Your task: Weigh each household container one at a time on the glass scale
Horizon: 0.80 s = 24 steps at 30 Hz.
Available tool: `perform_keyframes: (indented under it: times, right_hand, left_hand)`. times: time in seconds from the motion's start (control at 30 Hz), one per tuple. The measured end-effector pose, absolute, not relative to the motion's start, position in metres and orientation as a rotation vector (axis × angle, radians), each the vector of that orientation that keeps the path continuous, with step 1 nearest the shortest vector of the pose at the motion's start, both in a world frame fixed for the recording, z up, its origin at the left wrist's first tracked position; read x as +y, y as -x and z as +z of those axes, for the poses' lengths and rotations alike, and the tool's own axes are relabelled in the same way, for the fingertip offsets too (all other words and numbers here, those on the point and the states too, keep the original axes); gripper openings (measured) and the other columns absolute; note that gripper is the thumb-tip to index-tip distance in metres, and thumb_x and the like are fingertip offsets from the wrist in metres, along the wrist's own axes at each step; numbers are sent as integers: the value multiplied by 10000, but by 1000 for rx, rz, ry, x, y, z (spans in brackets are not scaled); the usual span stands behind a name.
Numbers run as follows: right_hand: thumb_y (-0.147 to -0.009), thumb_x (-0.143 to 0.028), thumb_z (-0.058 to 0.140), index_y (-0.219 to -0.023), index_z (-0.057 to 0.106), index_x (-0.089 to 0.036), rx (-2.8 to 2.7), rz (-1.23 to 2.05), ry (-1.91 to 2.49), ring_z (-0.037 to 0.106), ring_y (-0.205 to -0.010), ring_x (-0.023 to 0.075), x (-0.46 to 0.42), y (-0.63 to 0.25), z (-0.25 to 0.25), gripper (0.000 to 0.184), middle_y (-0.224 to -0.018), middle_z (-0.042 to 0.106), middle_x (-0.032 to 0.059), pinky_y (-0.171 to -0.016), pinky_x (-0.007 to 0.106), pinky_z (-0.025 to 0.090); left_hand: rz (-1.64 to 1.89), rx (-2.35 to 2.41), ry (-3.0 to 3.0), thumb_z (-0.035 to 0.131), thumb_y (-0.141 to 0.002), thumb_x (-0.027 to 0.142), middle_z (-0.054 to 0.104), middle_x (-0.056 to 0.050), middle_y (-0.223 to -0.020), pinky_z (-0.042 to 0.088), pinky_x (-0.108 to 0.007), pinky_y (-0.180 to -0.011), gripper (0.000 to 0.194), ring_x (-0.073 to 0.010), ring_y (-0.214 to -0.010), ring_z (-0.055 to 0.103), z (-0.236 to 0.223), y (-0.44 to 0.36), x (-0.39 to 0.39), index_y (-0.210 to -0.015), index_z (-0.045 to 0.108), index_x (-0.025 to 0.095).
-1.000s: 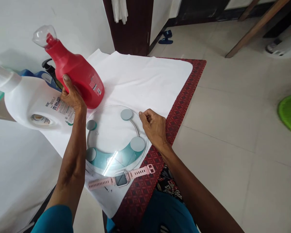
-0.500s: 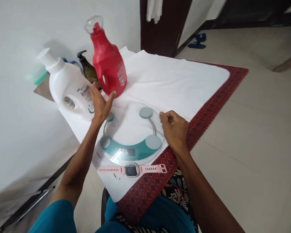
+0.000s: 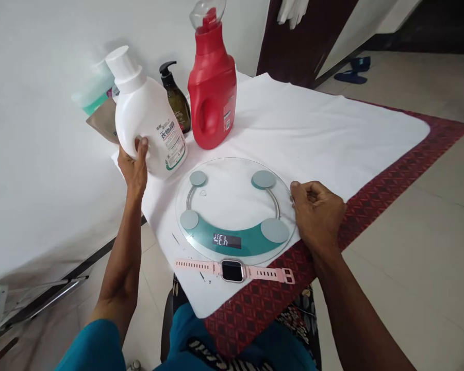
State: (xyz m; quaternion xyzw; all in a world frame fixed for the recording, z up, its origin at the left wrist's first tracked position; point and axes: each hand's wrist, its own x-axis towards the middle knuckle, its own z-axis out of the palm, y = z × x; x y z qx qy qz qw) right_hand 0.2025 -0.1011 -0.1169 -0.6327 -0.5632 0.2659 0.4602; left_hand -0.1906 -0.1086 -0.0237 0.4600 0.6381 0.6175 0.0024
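Observation:
My left hand [image 3: 133, 165] is closed around the handle of a white detergent bottle [image 3: 149, 108] with a white cap, its thumb through the handle opening. The bottle stands slightly tilted at the table's left side. My right hand [image 3: 319, 211] is loosely curled at the right edge of a round glass scale [image 3: 232, 206]; I see nothing in its fingers. The scale has a teal band and a lit display. In front of it lies a pink-strapped smartwatch [image 3: 232, 270] stretched out flat. A red detergent bottle [image 3: 212, 93] stands upright behind the scale.
A dark pump bottle [image 3: 177, 100] stands between the two detergent bottles, near the wall. A brown packet [image 3: 104, 121] and a greenish container [image 3: 95, 100] are behind the white bottle. The table has a white cloth [image 3: 313, 123] over a red patterned one [image 3: 386, 180]. Blue slippers [image 3: 351, 76] lie on the floor.
My left hand has left the space by the red bottle and now grips the white bottle's handle. The view has shifted left, and my right hand stays by the scale's edge.

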Motion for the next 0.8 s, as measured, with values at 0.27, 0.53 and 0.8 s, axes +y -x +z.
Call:
perform_keyframes:
  times: [0.27, 0.53, 0.8]
  right_hand:
    - [-970, -546, 616, -684, 563, -265, -1378, 629, 1551, 566, -581, 184, -98, -201, -118, 405, -602, 598, -16, -673, 358, 427]
    - [-962, -460, 621, -669, 547, -255, -1362, 619, 1498, 516, -545, 153, -95, -200, -119, 366, -566, 562, -38, -624, 323, 375]
    - [-975, -400, 639, -666, 530, -251, -1347, 626, 1460, 506, -554, 143, -93, -199, -120, 360, -574, 557, -48, -671, 331, 397]
  left_hand:
    - [2309, 1866, -975, 871, -810, 393, 390, 77, -523, 267, -280, -481, 447, -75, -482, 336, -14, 172, -77, -668, 483, 225]
    - [2587, 1692, -1236, 828, -658, 399, 360, 81, -485, 131, -240, -401, 362, -49, -418, 255, 20, 149, -144, -596, 538, 192]
    - [2442, 1508, -1390, 844, -781, 618, 232, 92, -536, 193, -214, -384, 628, -65, -407, 247, 33, 126, -200, -635, 370, 232]
